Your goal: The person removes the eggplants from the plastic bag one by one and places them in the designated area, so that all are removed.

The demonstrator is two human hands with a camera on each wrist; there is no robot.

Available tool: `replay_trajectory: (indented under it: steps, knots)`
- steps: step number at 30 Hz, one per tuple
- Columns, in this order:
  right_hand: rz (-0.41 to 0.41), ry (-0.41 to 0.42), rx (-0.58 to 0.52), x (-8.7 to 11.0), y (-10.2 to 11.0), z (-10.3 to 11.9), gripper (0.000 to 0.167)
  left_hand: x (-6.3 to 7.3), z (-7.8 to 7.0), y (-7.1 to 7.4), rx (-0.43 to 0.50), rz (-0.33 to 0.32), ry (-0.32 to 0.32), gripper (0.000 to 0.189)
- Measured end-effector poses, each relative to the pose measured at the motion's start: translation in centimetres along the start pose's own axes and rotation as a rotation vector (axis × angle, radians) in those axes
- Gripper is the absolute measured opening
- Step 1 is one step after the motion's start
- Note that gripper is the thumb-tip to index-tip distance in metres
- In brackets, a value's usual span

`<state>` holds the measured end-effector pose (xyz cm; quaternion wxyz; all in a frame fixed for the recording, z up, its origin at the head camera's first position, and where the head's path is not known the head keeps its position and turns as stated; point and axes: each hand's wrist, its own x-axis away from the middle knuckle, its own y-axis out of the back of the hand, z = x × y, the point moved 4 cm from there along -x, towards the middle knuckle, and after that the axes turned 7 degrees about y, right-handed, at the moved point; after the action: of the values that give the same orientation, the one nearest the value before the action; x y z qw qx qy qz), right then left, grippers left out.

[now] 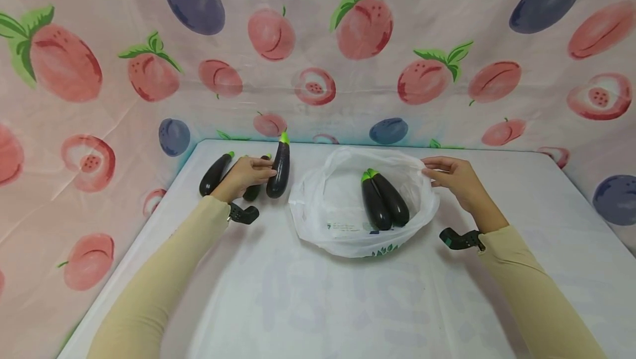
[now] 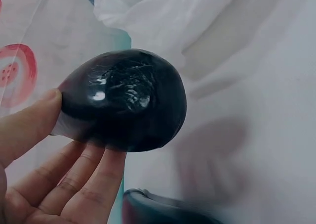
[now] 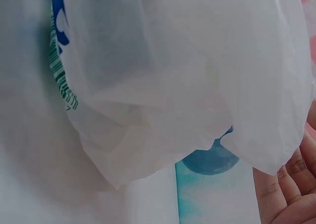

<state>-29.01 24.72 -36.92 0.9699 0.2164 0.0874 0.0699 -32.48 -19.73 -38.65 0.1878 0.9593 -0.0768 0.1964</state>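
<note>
My left hand (image 1: 243, 175) grips a dark, glossy eggplant (image 1: 279, 171) with a green stem end, held upright left of the bag. Close up in the left wrist view, thumb and fingers pinch this eggplant (image 2: 126, 100) from two sides. A white plastic bag (image 1: 310, 221) lies with its mouth spread wide, and two eggplants (image 1: 385, 201) rest side by side inside. At the bag's right rim, my right hand (image 1: 454, 179) pinches the plastic between thumb and fingers. In the right wrist view the bag (image 3: 163, 85) covers part of that hand (image 3: 291, 189).
Left of the bag, an eggplant (image 1: 215, 174) lies on the white table (image 1: 318, 304). Another eggplant (image 1: 252, 192) sits partly behind my left hand. A fruit-print cloth (image 1: 308, 22) hangs behind the table's far edge.
</note>
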Motion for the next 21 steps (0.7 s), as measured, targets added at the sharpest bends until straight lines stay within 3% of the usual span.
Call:
replay_trajectory:
  steps: [4,21]
  knots:
    - [-0.008,0.002,-0.007,0.03,0.00,-0.05,0.050,-0.06,0.37,0.03,-0.010,-0.014,0.023,0.051]
    - [-0.010,0.014,-0.030,-0.09,-0.14,-0.19,0.049,-0.76,1.07,-0.60,-0.056,-0.056,-0.016,0.049]
